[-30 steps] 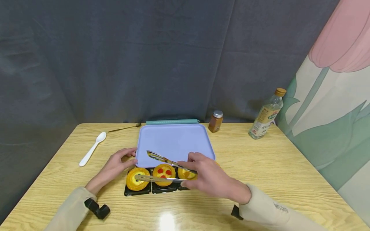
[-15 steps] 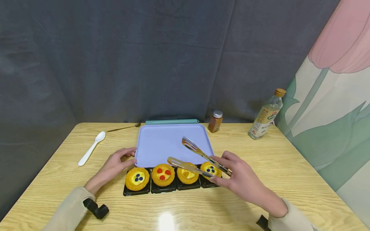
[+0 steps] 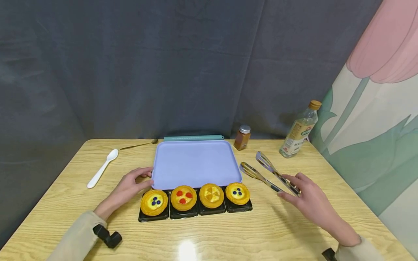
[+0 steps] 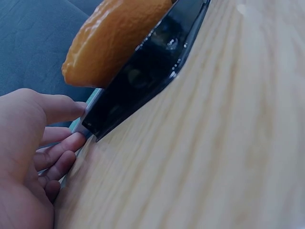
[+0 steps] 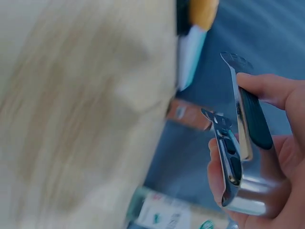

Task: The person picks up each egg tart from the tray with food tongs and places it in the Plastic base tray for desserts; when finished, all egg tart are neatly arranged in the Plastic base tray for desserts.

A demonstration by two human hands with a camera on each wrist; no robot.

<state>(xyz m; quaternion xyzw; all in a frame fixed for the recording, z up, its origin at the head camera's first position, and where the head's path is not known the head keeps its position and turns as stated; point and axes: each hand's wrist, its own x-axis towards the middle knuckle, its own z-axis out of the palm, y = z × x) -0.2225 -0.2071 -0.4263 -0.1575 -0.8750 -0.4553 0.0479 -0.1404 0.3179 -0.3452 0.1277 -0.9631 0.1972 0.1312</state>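
Observation:
My right hand [image 3: 311, 199] grips a pair of metal tongs [image 3: 274, 175] to the right of the tray. The tongs' arms are spread with nothing between them; in the right wrist view, dark grip pads [image 5: 255, 119] show on the tongs. At the lower left corner of a lavender tray [image 3: 196, 163], my left hand [image 3: 130, 185] pinches the rim between thumb and fingers. Along the tray's near edge, several egg tarts [image 3: 183, 197] sit in black plastic holders [image 3: 153, 217], topped with blue, red or yellow pieces. One tart [image 4: 109, 43] and its holder loom close in the left wrist view.
A white spoon [image 3: 102, 168] and a thin dark-tipped stick [image 3: 140, 144] lie on the left. Behind the tray is a teal bar [image 3: 192, 138]. A small brown jar [image 3: 242, 137] and a glass bottle [image 3: 300, 130] stand at the back right. A dark curtain closes the back.
My right hand has swung the tongs rightward from above the tarts to beyond the tray, uncovering the whole row. My left hand stays at the tray's corner.

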